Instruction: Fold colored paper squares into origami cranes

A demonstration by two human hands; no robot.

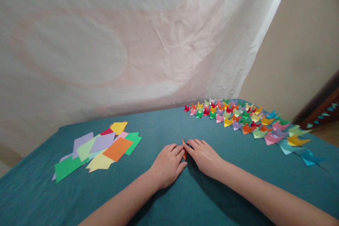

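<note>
A small folded orange paper point(184, 150) stands on the teal tablecloth point(212, 197) between my two hands. My left hand point(167, 165) rests on the cloth with its fingers curled against the paper's left side. My right hand point(203, 156) presses on the paper from the right, fingertips pinched at it. Most of the orange piece is hidden by my fingers; only a thin edge and a tip show.
Loose coloured paper sheets point(99, 150) lie spread at the left. Several rows of folded paper figures point(246, 120) in many colours fill the right back of the table. A white cloth backdrop point(119, 42) hangs behind; a beige wall point(299, 49) stands at right.
</note>
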